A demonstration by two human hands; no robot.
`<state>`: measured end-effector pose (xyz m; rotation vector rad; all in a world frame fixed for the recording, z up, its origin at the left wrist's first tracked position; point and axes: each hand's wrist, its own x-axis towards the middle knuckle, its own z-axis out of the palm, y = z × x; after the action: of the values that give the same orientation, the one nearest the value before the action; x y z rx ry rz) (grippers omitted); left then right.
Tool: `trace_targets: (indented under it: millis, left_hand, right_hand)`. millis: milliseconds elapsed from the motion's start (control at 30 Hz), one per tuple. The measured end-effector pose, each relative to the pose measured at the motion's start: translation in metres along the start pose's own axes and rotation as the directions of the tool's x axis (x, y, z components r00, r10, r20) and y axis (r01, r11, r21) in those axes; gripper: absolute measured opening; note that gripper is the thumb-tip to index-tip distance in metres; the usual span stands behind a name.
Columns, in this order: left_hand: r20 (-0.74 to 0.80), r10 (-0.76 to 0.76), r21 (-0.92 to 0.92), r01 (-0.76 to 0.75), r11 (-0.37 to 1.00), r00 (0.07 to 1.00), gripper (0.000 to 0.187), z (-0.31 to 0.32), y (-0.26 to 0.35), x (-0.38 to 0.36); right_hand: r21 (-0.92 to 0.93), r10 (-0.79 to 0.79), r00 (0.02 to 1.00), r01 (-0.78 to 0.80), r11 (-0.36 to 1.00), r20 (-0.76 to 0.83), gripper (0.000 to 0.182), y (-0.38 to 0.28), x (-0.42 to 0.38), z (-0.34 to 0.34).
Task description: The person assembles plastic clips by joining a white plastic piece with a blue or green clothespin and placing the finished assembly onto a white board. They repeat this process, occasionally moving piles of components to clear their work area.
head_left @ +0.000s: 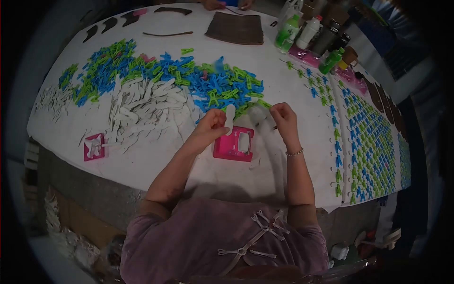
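Observation:
Fingers pinched, my left hand (212, 128) holds a flat white strip (230, 116) upright over the left part of a pink box (226, 147). A pale oblong piece (244, 142) shows in the right side of that box. My right hand (285, 120) is up and right of the box, its thumb and fingertips pressed together at the end of a green clip (264, 104). Just beyond both hands lies a long pile of blue and green clips (227, 85). Left of my left hand is a heap of white strips (142, 104).
A small pink holder (94, 147) with white pieces sits at the left. Rows of clips (369, 146) cover the right side. Bottles (309, 32) stand at the back right, near a brown mat (235, 28). Another person's hands (227, 4) are at the far edge.

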<state>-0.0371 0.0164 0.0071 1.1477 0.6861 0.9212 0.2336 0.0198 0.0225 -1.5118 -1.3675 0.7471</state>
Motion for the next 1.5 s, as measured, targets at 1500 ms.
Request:
trace_targets:
  millis: [1500]
  left_hand:
    - [-0.395, 0.385, 0.456, -0.186, 0.87, 0.834, 0.013, -0.035, -0.05, 0.034]
  right_hand:
    - [0.741, 0.52, 0.839, -0.246, 0.624, -0.159, 0.011, 0.078, 0.107, -0.047]
